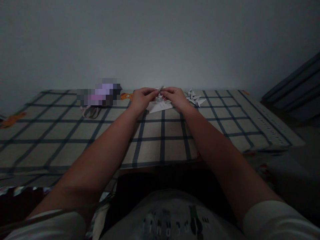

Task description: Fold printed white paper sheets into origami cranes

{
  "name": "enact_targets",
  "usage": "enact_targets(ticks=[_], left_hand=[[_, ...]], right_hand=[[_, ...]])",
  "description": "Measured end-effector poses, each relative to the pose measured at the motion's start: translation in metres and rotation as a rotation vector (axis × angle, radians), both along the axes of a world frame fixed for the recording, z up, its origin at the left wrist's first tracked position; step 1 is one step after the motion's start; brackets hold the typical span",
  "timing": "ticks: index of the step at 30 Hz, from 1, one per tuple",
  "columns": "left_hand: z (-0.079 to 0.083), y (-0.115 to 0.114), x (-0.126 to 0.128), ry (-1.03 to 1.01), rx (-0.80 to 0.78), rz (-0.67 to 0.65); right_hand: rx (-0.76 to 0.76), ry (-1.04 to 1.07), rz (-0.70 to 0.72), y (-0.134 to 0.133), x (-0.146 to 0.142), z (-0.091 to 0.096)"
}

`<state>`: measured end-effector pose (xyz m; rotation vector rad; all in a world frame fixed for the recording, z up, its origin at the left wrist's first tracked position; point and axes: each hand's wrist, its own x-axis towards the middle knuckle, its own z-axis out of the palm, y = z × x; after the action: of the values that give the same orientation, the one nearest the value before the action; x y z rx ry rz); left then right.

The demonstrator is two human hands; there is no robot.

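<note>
From the wearer's head, one camera looked forward and down across the table [151,129], with the left hand [142,99] and right hand [177,97] near mid-view, the wall [160,43] beyond.

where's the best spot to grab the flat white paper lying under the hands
Probably pinch the white paper at its near left corner, coming from the person's side: it lies flat on the checked tablecloth, and that corner shows clear of the left hand and right hand.
</note>
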<state>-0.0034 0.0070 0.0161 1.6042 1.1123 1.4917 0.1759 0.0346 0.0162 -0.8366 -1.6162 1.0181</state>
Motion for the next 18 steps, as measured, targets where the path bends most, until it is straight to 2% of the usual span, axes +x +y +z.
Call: enact_targets(ticks=[5,13,18], left_hand=[[-0.0015,0.0008,0.0002,0.039,0.015,0.042],[-0.0003,-0.0045,0.0004,0.246,0.147,0.242],[-0.005,0.0006,-0.0001,0.245,0.179,0.236]], right_hand=[[-0.056,0.011,-0.044,-0.007,-0.0057,0.0047],[-0.095,0.037,-0.041,-0.0051,-0.0081,-0.0009],[-0.104,0.117,-0.027,-0.003,-0.0107,-0.0039]])
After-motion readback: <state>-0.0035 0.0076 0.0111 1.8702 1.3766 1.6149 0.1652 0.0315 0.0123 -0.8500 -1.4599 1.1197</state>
